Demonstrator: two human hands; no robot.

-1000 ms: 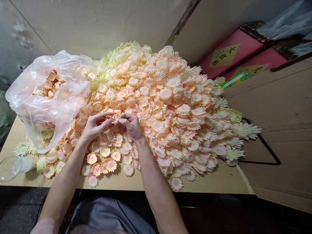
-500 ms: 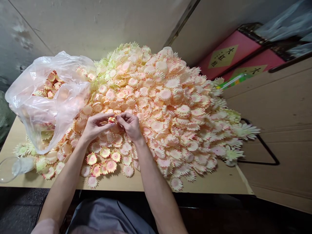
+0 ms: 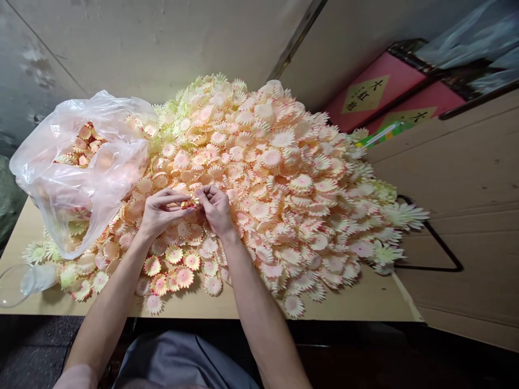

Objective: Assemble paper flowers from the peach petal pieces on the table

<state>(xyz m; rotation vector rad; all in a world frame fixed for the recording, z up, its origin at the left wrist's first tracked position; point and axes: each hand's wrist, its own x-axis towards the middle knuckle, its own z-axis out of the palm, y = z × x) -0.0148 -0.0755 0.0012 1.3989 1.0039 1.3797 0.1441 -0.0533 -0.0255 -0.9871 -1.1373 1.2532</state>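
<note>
A large heap of pale peach and pink paper flowers [image 3: 279, 178] covers the wooden table [image 3: 365, 302]. My left hand [image 3: 160, 213] and my right hand [image 3: 217, 208] meet over the near left side of the heap. Both pinch one small flower piece [image 3: 188, 203] with red and yellow edges between their fingertips. Smaller flat flowers [image 3: 174, 270] with yellow-pink centres lie just below my hands, near the table's front edge.
A clear plastic bag [image 3: 81, 162] holding more flowers lies open at the left. A clear glass jar [image 3: 18, 282] rests at the front left corner. Red boxes with yellow labels [image 3: 377, 94] stand at the back right, beside brown cardboard [image 3: 466, 183].
My hands have drawn slightly closer together and keep working the same small flower. The view has shifted a little; the heap has not changed.
</note>
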